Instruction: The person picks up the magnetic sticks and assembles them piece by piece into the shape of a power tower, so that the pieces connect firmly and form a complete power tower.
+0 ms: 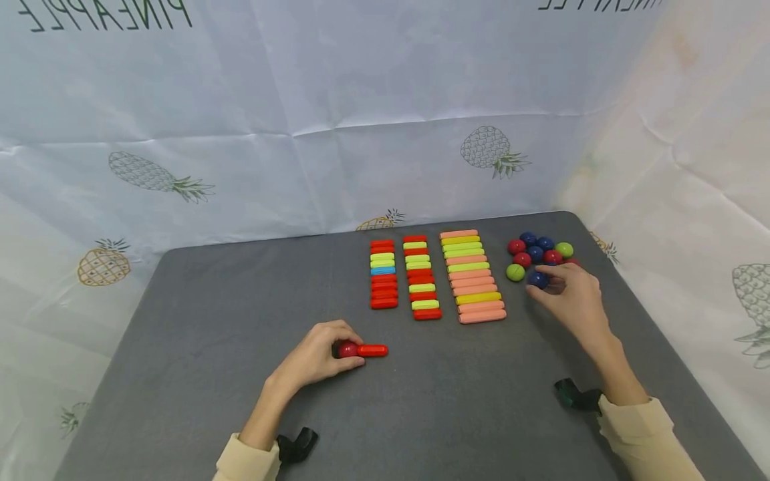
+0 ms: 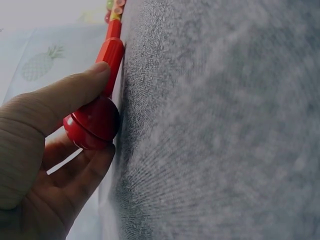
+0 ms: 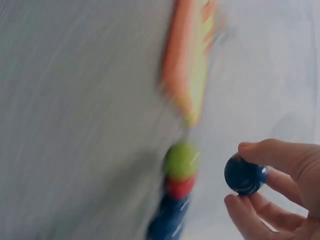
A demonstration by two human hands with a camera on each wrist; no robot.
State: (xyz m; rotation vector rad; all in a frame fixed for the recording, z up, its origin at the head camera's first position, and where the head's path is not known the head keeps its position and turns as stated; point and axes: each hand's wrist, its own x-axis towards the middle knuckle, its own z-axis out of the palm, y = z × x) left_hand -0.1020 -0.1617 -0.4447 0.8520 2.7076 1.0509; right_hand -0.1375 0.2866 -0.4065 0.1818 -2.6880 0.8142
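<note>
In the head view my left hand [image 1: 315, 354] rests low over the middle of the table, thumb and fingers round a red ball [image 1: 347, 350]. Against that ball's right side lies a short red stick [image 1: 373, 351]; the left wrist view shows the thumb tip close to where the two meet. At the right, my right hand [image 1: 577, 300] pinches a dark blue ball [image 1: 538, 280]. In the right wrist view this blue ball [image 3: 244, 174] sits between thumb and fingertips, apart from the other balls. Behind it is a cluster of red, blue and green balls [image 1: 535, 253], partly covered by the hand.
Three columns of short sticks lie at the back of the grey table [image 1: 240, 300]: a red-and-yellow column with one blue stick [image 1: 383, 271], a red-and-yellow column [image 1: 420, 274], and a longer pink, yellow and green one [image 1: 472, 273]. Pineapple-print cloth [image 1: 240, 87] hangs behind and beside the table.
</note>
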